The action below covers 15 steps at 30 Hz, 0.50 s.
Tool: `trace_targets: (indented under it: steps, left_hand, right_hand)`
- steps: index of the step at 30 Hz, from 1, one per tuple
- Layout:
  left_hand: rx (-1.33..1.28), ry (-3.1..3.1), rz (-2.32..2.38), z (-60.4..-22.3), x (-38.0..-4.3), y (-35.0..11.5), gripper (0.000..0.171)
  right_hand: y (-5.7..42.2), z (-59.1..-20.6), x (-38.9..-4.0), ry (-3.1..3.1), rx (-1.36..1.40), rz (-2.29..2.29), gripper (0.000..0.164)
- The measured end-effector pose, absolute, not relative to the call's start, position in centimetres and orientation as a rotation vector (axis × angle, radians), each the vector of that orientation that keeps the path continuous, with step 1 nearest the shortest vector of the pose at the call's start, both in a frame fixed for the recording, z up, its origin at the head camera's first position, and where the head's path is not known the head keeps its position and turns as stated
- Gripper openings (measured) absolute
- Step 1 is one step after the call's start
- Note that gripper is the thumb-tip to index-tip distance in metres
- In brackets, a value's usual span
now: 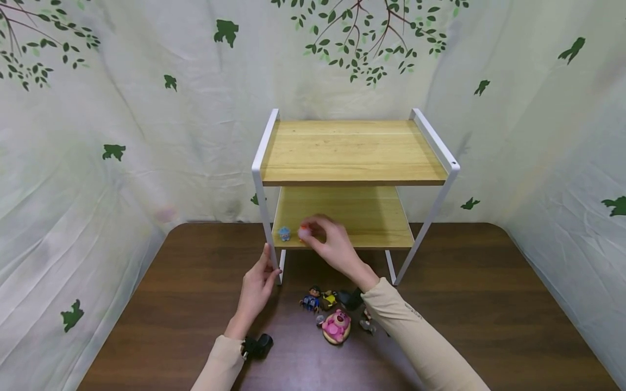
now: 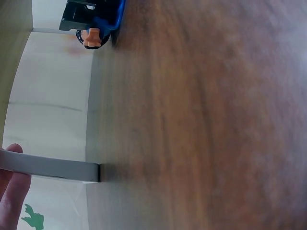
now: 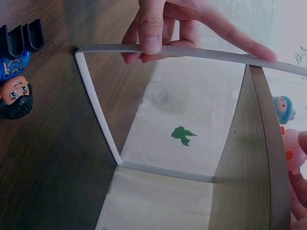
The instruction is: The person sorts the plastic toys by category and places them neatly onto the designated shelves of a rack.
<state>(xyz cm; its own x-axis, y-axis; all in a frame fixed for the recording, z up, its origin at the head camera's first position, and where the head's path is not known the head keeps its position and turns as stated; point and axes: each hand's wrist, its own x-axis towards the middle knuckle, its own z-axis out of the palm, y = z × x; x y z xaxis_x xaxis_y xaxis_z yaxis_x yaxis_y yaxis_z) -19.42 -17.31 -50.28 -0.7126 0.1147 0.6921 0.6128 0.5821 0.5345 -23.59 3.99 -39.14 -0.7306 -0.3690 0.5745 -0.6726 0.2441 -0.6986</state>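
My left hand [image 1: 256, 285] grips the white front-left leg of a two-tier shelf [image 1: 354, 152]; in the left wrist view, fingers [image 2: 18, 191] lie on both sides of the leg [image 2: 57, 167]. Over the front left of the lower board, my right hand [image 1: 336, 247] pinches a small pink toy figure [image 1: 304, 233] with red-orange parts. Just left of it, a little blue figurine [image 1: 285, 233] stands on that board. The right wrist view shows the pink figure [image 3: 291, 148] at the board's edge, beside the blue figurine [image 3: 284, 109], with fingertips partly cut off by the frame.
Several toys lie on the dark wooden table [image 1: 195, 304] before the shelf: a pink bear [image 1: 336, 326], a dark-haired figure in blue [image 1: 310, 300], a yellow-and-black one [image 1: 329, 298] and small grey pieces. My right forearm partly covers this group. A leaf-printed cloth [image 1: 205, 136] hangs behind.
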Motion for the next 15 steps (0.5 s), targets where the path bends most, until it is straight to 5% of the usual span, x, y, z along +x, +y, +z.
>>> trace_targets:
  steps: [15]
  left_hand:
    - [-0.561, -2.23, -1.06, -50.32, -19.41, -17.37, 0.104]
  right_hand:
    - [3.8, -39.2, -23.66, -2.272, 0.956, 1.461, 0.019]
